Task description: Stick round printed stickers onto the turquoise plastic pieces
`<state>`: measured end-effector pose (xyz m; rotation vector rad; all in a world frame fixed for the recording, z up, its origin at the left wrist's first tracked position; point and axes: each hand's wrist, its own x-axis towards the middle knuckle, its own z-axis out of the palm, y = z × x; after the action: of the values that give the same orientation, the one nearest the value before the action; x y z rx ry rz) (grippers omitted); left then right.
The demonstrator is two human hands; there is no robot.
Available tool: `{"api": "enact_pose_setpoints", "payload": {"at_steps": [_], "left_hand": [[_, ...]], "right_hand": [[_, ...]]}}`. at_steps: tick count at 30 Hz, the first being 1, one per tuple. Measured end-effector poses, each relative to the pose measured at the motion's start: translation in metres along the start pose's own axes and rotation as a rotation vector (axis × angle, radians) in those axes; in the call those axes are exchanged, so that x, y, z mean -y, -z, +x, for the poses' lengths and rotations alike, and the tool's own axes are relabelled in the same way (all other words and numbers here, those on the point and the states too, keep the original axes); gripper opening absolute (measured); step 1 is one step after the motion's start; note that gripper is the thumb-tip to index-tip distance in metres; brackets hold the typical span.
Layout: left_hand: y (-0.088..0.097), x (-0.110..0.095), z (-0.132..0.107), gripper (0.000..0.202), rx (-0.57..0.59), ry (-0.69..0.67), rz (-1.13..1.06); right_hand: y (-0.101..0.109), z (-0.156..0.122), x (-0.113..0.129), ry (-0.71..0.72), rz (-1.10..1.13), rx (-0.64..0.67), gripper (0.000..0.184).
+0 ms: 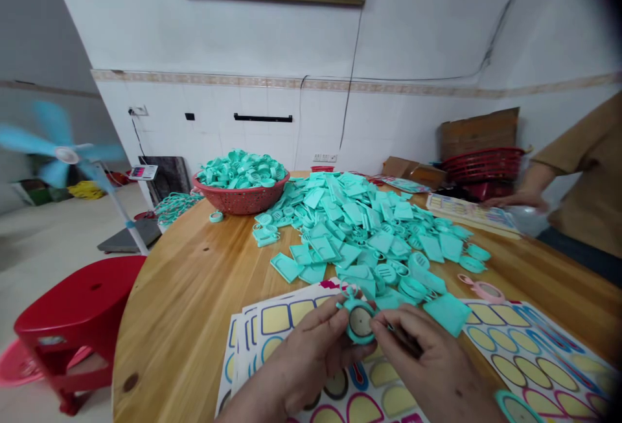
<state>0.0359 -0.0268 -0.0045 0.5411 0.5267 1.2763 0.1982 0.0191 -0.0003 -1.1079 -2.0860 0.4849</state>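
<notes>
My left hand is closed around a teal plastic toy stopwatch with a round grey face and a loop at its top. My right hand has its fingers bent, the tips pinching at the right rim of the same piece. Beneath both hands lie sticker sheets printed with yellow shapes in coloured outlines. Just beyond is a big heap of flat and round teal plastic pieces. A pink stopwatch-shaped piece lies right of the heap, and another teal round piece shows by my right wrist.
A red basket full of teal pieces stands on the wooden table. More sticker sheets lie at the right. A co-worker's hand rests near a sheet stack. A red stool and blue fan stand left.
</notes>
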Motion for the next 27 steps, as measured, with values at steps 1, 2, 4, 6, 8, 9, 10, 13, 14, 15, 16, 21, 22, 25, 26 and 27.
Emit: {"api": "enact_pose_setpoints", "payload": {"at_steps": [1, 2, 4, 6, 8, 9, 10, 13, 14, 15, 16, 21, 22, 25, 26, 27], "left_hand": [[0.000, 0.000, 0.000, 0.024, 0.010, -0.003, 0.006], [0.000, 0.000, 0.000, 0.023, 0.019, -0.005, 0.013], [0.000, 0.000, 0.000, 0.023, 0.025, -0.006, 0.024], [0.000, -0.001, 0.000, 0.024, 0.021, -0.006, 0.037], [-0.001, -0.002, 0.000, 0.027, 0.019, -0.007, 0.050], [-0.001, -0.002, 0.000, 0.028, 0.017, -0.010, 0.053], [-0.002, -0.002, -0.001, 0.029, 0.011, -0.011, 0.056], [-0.005, -0.004, -0.002, 0.029, -0.015, -0.007, 0.068], [-0.006, -0.004, -0.002, 0.029, -0.021, -0.006, 0.079], [-0.007, -0.004, -0.003, 0.028, -0.023, -0.008, 0.089], [-0.007, -0.005, -0.003, 0.028, -0.020, -0.011, 0.102], [-0.006, -0.005, -0.002, 0.030, -0.014, -0.025, 0.136], [-0.006, -0.005, -0.002, 0.030, -0.014, -0.025, 0.138], [-0.005, -0.004, -0.002, 0.030, 0.016, -0.024, 0.159], [-0.006, -0.004, -0.002, 0.030, 0.037, -0.026, 0.183], [-0.006, -0.005, -0.002, 0.031, 0.058, -0.030, 0.218]], "right_hand": [[0.000, -0.001, -0.001, 0.010, -0.003, -0.002, 0.023], [0.000, -0.002, -0.001, 0.016, -0.003, -0.006, 0.022], [0.000, -0.002, 0.001, 0.034, 0.002, -0.015, 0.020], [0.001, -0.003, 0.003, 0.041, -0.011, -0.026, 0.017], [0.000, -0.002, 0.006, 0.038, -0.046, -0.047, 0.016], [0.000, -0.002, 0.008, 0.040, -0.066, -0.051, 0.015], [-0.001, -0.002, 0.009, 0.045, -0.087, -0.054, 0.014], [-0.002, -0.002, 0.012, 0.074, -0.160, -0.070, 0.013], [-0.003, -0.002, 0.013, 0.084, -0.186, -0.083, 0.014], [-0.003, -0.002, 0.013, 0.091, -0.206, -0.095, 0.016], [-0.004, -0.002, 0.012, 0.099, -0.214, -0.100, 0.018], [-0.004, -0.001, 0.000, 0.010, -0.154, -0.098, 0.018], [-0.004, -0.001, -0.003, -0.056, -0.135, -0.098, 0.021], [-0.003, 0.002, -0.008, -0.249, 0.010, -0.022, 0.032], [-0.003, 0.002, -0.007, -0.283, 0.089, 0.022, 0.035], [-0.003, 0.003, -0.006, -0.302, 0.168, 0.064, 0.038]]}}
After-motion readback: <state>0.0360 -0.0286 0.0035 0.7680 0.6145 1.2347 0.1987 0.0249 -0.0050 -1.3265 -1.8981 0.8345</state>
